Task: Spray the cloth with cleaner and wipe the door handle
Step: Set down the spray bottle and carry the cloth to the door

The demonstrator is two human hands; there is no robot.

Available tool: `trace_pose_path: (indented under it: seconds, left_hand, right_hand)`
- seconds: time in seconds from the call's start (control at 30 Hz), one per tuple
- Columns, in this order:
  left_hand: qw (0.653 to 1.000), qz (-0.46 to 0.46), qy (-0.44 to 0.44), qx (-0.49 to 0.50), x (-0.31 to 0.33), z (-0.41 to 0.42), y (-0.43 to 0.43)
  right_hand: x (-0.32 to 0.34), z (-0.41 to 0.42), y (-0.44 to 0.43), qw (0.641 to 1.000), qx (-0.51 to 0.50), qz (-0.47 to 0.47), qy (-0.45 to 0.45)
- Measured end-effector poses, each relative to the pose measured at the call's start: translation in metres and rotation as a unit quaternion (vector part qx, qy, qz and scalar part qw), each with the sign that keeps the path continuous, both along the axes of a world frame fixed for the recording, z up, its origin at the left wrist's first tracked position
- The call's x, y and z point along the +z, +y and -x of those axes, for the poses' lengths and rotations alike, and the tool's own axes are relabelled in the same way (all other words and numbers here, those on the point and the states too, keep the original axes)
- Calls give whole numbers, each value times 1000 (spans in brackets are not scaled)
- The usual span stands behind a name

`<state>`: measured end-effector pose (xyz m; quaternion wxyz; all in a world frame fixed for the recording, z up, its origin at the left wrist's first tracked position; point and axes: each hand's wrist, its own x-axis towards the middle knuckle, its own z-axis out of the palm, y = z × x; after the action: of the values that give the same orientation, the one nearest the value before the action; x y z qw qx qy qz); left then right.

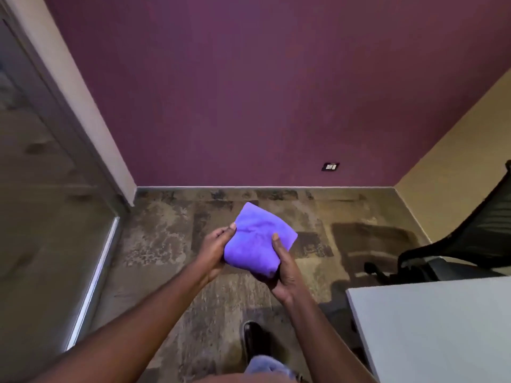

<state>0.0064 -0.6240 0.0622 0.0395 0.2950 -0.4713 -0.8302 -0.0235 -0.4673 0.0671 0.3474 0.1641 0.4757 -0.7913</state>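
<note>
A folded purple cloth point(257, 239) is held in front of me at waist height, above the patterned carpet. My left hand point(214, 251) grips its left edge, thumb on top. Under the cloth's lower right corner my right hand point(284, 275) cups it, with the thumb pressed on the top face. No spray bottle and no door handle are in view.
A glass door or panel with a metal frame point(91, 172) runs along the left. A purple wall point(249, 92) with a socket point(330, 166) faces me. A white table corner point(431, 324) is at the lower right, a black office chair point(475, 236) behind it. My shoe point(253, 338) is below.
</note>
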Motion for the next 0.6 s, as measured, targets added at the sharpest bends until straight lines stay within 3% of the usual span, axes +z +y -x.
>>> trace_pose_path:
  seconds: [0.3, 0.47, 0.6]
  left_hand:
    - [976, -101, 6, 190, -9, 0, -43]
    - [955, -113, 23, 274, 2, 0, -58]
    - [931, -87, 23, 353, 13, -17, -70]
  right_hand:
    - [-10, 55, -73, 978, 193, 78, -21]
    - [-6, 75, -103, 939, 297, 170, -35]
    - [-4, 75, -136, 898, 396, 184, -51]
